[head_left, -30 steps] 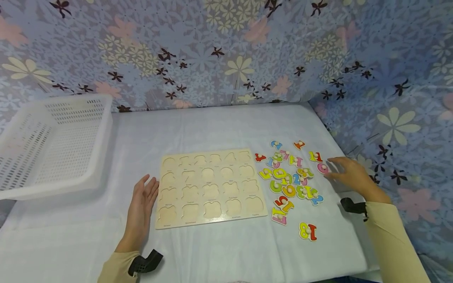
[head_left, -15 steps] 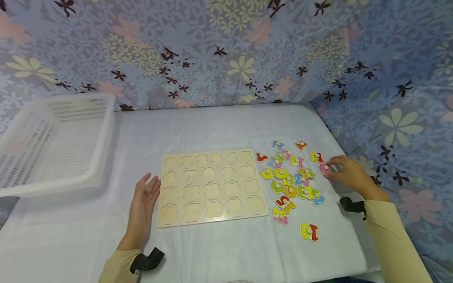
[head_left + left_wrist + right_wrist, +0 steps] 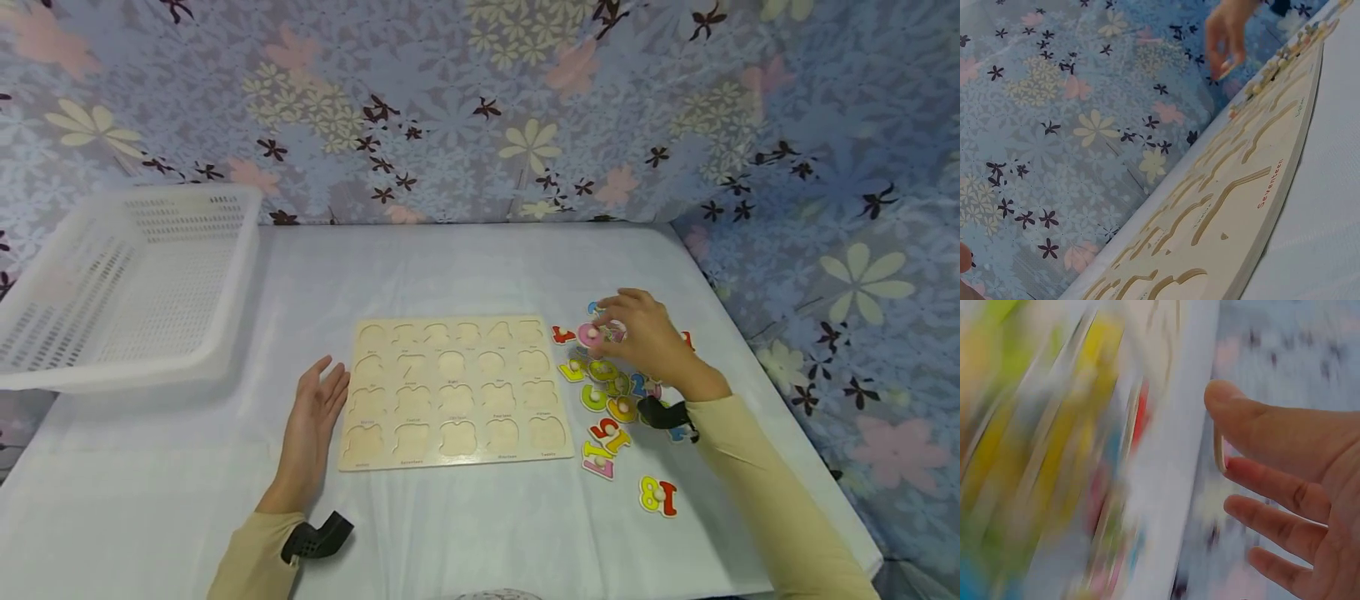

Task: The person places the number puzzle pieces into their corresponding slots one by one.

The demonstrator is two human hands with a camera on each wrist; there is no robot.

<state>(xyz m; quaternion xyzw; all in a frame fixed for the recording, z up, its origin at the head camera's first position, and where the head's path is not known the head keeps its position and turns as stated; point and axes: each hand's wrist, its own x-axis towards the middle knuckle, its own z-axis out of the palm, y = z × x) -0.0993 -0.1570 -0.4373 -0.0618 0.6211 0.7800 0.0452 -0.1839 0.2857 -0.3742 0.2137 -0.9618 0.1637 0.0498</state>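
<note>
My right hand (image 3: 647,337) pinches a pink zero-shaped puzzle piece (image 3: 589,335) between thumb and index finger, lifted over the pile of number pieces. In the right wrist view the piece (image 3: 1219,450) shows edge-on between the fingertips, the other fingers spread apart. The wooden number board (image 3: 453,465), with rows of cut-out recesses, lies flat on the table to the left of the pile. Along its left edge rests my left hand (image 3: 306,425), palm turned toward the board and fingers loosely extended, holding nothing. Part of the pile is hidden under the right hand and wrist.
Colourful number pieces with knobs, among them a yellow-and-red 18 (image 3: 657,497) lying apart at the front and a red piece (image 3: 562,335), are scattered right of the board. A white plastic basket (image 3: 243,292) stands at the left. Flowered cloth (image 3: 450,108) hangs behind.
My right hand took hold of the pink zero at the pile's right side and carried it left over the pieces toward the board. The left hand stays beside the board; the head view shifted slightly.
</note>
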